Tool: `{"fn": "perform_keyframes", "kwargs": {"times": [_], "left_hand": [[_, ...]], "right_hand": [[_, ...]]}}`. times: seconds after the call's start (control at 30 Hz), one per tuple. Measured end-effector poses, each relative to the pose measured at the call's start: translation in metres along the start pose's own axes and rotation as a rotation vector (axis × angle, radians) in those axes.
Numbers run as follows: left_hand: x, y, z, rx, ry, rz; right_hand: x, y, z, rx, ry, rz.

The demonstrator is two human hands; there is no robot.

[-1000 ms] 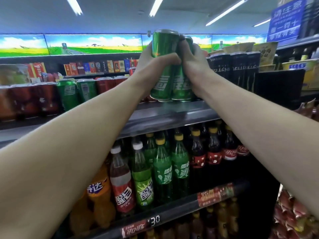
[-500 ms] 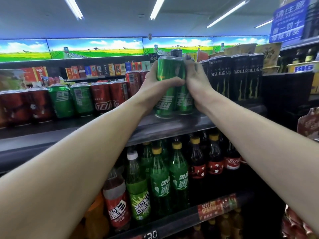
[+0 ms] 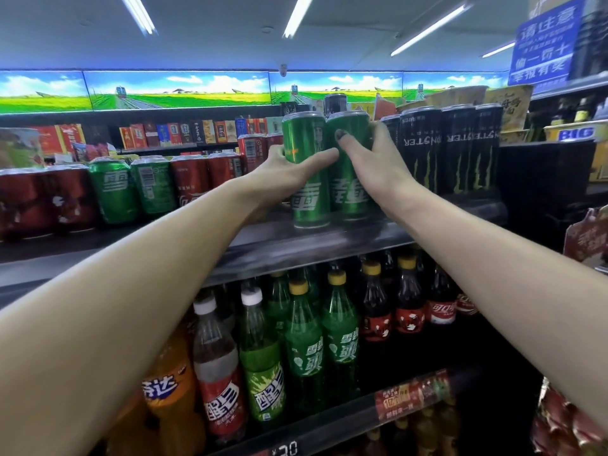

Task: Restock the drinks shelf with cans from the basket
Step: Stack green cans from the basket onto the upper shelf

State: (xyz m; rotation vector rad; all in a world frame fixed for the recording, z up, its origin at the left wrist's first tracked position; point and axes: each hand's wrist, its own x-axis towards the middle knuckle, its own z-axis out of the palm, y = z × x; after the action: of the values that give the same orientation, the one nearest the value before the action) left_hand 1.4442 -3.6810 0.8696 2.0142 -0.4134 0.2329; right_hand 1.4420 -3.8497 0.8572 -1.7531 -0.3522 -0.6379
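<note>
- left hand (image 3: 283,172) fingers curled round left green can (image 3: 307,169); right hand (image 3: 375,162) fingers wrapped on right green can (image 3: 348,179), thumb across front.
- both cans upright, long axis vertical, touching side by side, bases on drinks shelf (image 3: 329,245) front edge.
- open shelf depth straight behind; push rearward likely next.
- black cans (image 3: 450,149) just right read "monster" upside down; price strip (image 3: 286,448) reads "30".

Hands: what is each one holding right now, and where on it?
Left hand grips the left green can around mid-body; right hand grips the right green can around its upper body.
</note>
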Motion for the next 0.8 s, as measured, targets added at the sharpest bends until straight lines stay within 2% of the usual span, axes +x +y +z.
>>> {"fn": "perform_keyframes", "kwargs": {"times": [0.1, 0.27, 0.47, 0.57, 0.63, 0.7, 0.8], "left_hand": [[0.000, -0.001, -0.001, 0.043, -0.019, -0.001], [0.043, -0.024, 0.007, 0.024, 0.057, 0.053], [0.023, 0.007, 0.035, 0.099, 0.213, -0.103], [0.023, 0.007, 0.033, 0.170, 0.229, -0.064], [0.019, 0.003, 0.025, 0.223, 0.124, -0.021], [0.011, -0.002, 0.016, 0.319, -0.054, -0.034], [0.007, -0.003, 0.006, 0.425, -0.155, -0.073]], "right_hand": [[-0.006, -0.001, -0.003, -0.102, 0.026, -0.047], [-0.010, -0.001, 0.000, -0.243, 0.109, -0.082], [-0.016, 0.002, -0.008, -0.377, 0.149, -0.099], [-0.024, 0.003, -0.010, -0.531, 0.117, -0.131], [-0.026, 0.005, -0.011, -0.621, 0.135, -0.184], [-0.025, 0.007, -0.010, -0.660, 0.164, -0.207], [-0.023, 0.007, -0.008, -0.760, 0.207, -0.230]]}}
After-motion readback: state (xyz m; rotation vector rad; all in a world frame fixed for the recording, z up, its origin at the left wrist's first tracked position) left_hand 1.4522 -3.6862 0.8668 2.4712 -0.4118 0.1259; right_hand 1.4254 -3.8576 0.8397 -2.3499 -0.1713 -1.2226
